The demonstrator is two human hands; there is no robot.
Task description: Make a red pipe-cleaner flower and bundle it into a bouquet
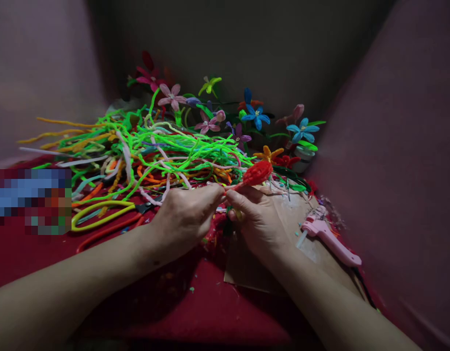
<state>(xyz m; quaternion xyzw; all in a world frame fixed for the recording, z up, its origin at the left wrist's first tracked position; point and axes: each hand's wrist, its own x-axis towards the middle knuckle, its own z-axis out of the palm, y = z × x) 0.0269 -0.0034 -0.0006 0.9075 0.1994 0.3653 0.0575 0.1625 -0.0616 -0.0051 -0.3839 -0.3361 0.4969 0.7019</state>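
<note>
Between my two hands is a red pipe-cleaner flower bud point(258, 173), its fuzzy head pointing up and to the right. My left hand point(188, 209) is closed, thumb and forefinger pinching the thin stem end. Close against it, my right hand point(259, 219) is also closed, with the thumb pressed on the stem just below the red head. The fingertips of both hands nearly meet, and the curled fingers hide part of the stem. Behind them spreads a heap of loose pipe cleaners point(195, 148), mostly bright green.
Scissors with yellow and red handles point(104, 214) lie left of my left hand. A pink glue gun point(332, 239) rests on cardboard point(254, 273) at the right. Finished pipe-cleaner flowers point(257, 116) and a small jar point(303, 157) stand behind. Red cloth point(210, 312) covers the table.
</note>
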